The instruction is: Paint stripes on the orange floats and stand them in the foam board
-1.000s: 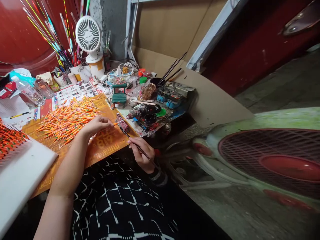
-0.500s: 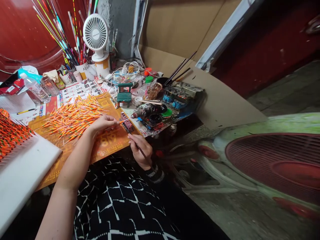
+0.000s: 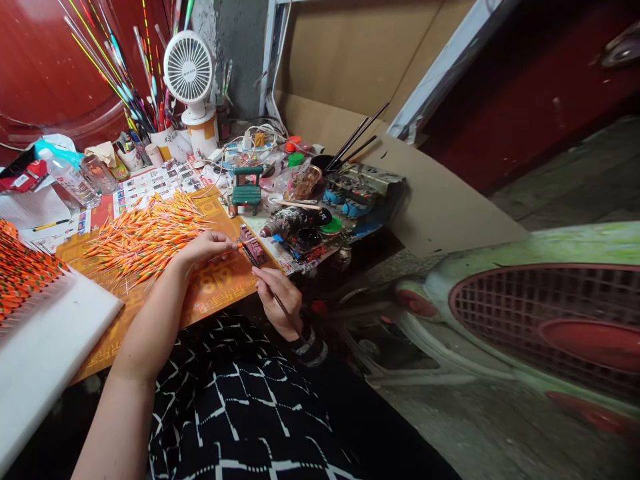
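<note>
My left hand [image 3: 213,245] pinches a small orange fishing float [image 3: 241,245] over a dark, reddish paint-stained block [image 3: 251,244]. In my right hand [image 3: 279,300] is a thin paintbrush [image 3: 285,308], its handle slanting down toward my wrist. The brush's front end is close to the block and just below the float; whether it touches either is too small to tell. Left of my left hand lies a heap of orange floats [image 3: 150,237] on an orange printed mat [image 3: 220,283].
A paint-smeared drill-like tool [image 3: 295,220] lies beyond the block, beside paint lids [image 3: 331,225]. A small green chair-shaped stand [image 3: 247,190] and white fan [image 3: 189,70] are farther back. At left, a white foam board [image 3: 75,327] holds many floats. A large floor fan [image 3: 540,320] stands right.
My right hand has shifted slightly left, bringing the brush closer to the float. My left hand holds almost the same place. The view has tilted a little.
</note>
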`<state>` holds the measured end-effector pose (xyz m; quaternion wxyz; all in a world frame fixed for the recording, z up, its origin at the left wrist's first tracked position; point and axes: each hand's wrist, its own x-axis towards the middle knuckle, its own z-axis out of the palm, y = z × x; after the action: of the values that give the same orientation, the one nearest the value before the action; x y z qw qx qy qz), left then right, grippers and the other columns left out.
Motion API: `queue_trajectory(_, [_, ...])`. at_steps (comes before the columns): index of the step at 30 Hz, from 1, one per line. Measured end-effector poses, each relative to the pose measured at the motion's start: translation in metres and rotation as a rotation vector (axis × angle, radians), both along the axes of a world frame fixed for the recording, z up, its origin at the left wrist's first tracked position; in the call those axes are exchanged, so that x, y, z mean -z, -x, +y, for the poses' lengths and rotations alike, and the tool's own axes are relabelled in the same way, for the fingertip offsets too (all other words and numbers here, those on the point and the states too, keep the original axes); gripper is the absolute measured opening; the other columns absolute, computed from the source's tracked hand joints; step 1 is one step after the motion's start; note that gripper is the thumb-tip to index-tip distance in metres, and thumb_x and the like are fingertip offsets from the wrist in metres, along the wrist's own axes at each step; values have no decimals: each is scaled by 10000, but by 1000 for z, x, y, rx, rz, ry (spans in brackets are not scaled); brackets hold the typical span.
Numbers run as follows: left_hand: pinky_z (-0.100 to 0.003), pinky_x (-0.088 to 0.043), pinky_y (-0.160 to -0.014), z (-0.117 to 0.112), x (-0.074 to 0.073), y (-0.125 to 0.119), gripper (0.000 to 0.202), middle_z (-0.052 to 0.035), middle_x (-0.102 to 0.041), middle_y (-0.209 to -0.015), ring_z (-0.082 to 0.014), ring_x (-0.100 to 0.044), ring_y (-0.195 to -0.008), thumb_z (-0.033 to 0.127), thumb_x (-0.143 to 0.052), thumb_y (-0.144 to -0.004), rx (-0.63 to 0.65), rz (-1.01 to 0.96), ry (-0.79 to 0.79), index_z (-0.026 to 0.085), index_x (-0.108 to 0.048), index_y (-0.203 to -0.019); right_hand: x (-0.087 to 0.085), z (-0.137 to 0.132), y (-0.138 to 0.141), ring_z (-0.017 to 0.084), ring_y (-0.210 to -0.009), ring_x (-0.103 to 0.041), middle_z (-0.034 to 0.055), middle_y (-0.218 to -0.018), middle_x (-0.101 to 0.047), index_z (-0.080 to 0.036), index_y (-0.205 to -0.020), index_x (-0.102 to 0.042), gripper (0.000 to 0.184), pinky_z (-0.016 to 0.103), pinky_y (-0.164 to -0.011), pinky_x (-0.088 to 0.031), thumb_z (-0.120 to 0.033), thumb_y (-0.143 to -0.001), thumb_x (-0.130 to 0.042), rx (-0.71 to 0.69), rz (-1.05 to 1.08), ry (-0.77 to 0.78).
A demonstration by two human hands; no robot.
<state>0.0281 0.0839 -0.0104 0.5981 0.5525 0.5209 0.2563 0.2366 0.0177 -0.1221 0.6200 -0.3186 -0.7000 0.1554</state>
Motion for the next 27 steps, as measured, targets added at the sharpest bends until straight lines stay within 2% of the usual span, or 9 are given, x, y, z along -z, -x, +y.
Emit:
queue_trajectory(6, [-223,-200,-432,0,1,0,374,31,-543,-576,-31,-362,-422,486,-770,-736,-5,3,1,124,-678,-718,-3,-1,0,198,-975,-723,99,-1103,-749,-229,-1261,-698,318,361,-880,-623,-168,-1002,-524,3,4,3])
queue_trajectory(10, [-230,-179,-442,1,2,1,383,21,-550,-574,-37,-350,-432,495,-775,-738,0,11,-12,118,-708,-755,-7,-9,2,195,-909,-724,101,-1036,-751,-216,-1261,-685,306,369,-834,-630,-180,-1016,-505,-10,57,51])
queue_trajectory(15, [-240,-149,-465,3,6,2,411,52,-437,-494,-38,-297,-432,512,-786,-725,32,2,-38,127,-656,-663,-12,-28,16,211,-920,-701,87,-1011,-748,-230,-1260,-669,309,411,-841,-599,-144,-1000,-526,-100,33,-31])
queue_trajectory(19, [-240,-157,-471,2,6,2,398,55,-429,-497,-42,-303,-435,504,-780,-718,16,6,-25,130,-657,-662,-10,-36,25,225,-937,-691,98,-1033,-745,-224,-1319,-635,367,433,-850,-585,-119,-983,-531,-128,3,-58])
queue_trajectory(27, [-244,-138,-488,0,5,1,400,62,-394,-473,-41,-281,-429,496,-796,-710,9,-7,-45,128,-657,-640,-5,-35,28,233,-958,-699,118,-1061,-745,-211,-1426,-559,448,450,-868,-583,-110,-996,-487,-95,-40,-64])
